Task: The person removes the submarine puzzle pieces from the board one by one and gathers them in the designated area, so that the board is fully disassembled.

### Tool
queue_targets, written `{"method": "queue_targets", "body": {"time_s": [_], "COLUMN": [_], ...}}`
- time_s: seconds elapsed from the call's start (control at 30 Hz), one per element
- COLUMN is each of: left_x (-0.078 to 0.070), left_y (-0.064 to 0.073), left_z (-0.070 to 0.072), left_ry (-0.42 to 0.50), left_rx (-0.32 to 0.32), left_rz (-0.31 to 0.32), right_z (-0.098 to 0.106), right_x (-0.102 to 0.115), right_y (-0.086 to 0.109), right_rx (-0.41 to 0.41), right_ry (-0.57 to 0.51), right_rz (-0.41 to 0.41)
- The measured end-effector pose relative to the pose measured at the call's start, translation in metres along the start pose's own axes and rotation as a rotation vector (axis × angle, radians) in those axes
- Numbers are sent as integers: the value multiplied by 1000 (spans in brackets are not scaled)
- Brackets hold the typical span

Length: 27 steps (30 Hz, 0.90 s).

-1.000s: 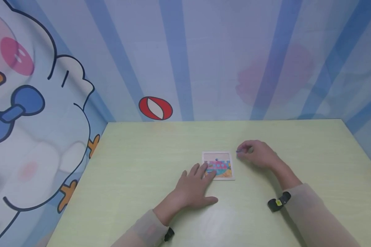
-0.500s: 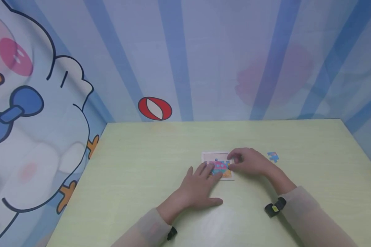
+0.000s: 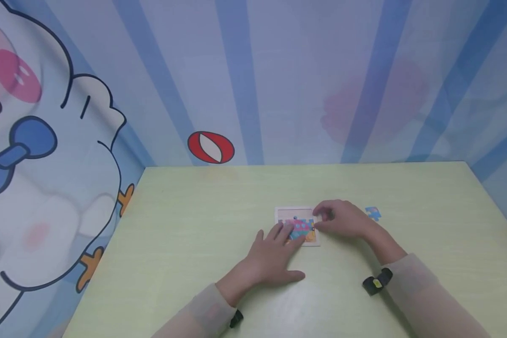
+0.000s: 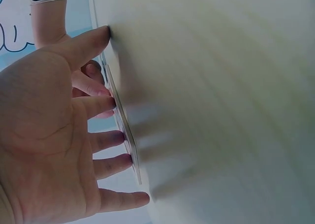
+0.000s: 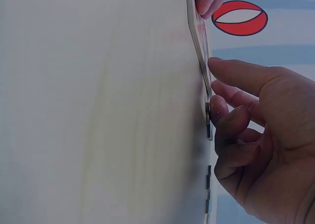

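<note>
A small jigsaw puzzle in a white square frame (image 3: 297, 209) lies on the table, with pink, blue and orange pieces in its lower part. My left hand (image 3: 266, 260) spreads its fingers, fingertips resting on the puzzle's lower left. At the frame's right edge is my right hand (image 3: 342, 219), thumb and index fingertips apart, the other fingers curled. In the right wrist view its thumb (image 5: 236, 72) meets the frame's edge, and a puzzle piece (image 5: 208, 114) stands right by its curled fingers. I cannot tell whether it grips anything. A loose blue puzzle piece (image 3: 373, 213) lies right of that hand.
The pale wooden table (image 3: 203, 220) ends at the back against a blue striped cloth (image 3: 287, 84). A cartoon bird (image 3: 46, 164) is printed on the cloth at left, and a red-and-white ball (image 3: 211, 147) is printed near the back edge.
My right hand has moved left to the frame from beside it, its thumb and index finger now wider apart. The loose blue piece has come into sight. The left hand has shifted slightly right.
</note>
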<state>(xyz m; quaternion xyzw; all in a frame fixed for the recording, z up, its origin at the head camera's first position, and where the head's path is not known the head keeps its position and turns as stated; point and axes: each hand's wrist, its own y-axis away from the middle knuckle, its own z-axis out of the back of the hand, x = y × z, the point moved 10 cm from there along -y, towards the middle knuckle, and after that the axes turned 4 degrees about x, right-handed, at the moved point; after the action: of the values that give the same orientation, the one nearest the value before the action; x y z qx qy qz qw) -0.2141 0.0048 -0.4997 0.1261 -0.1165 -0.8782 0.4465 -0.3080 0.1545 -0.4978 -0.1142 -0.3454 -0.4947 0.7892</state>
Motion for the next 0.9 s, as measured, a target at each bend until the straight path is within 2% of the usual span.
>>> {"method": "queue_targets", "body": {"time_s": [0.17,0.3,0.6,0.9], "left_x": [0,0,-1,-1], "left_y": [-1,-1,0,-1], "left_z": [0,-1,0,-1], "left_ry": [-5,-14,-12,-14], "left_rx": [2,6,-6,17], "left_rz": [-2,-6,-19,-6], "right_z": [4,2,-14,-15], "right_x": [-2,2,10,12], "right_y": [2,3,2,0], "right_rx": [-15,-15,71,86], "right_ry": [3,-36,-47,-39], "right_rz": [-7,6,1,-3]}}
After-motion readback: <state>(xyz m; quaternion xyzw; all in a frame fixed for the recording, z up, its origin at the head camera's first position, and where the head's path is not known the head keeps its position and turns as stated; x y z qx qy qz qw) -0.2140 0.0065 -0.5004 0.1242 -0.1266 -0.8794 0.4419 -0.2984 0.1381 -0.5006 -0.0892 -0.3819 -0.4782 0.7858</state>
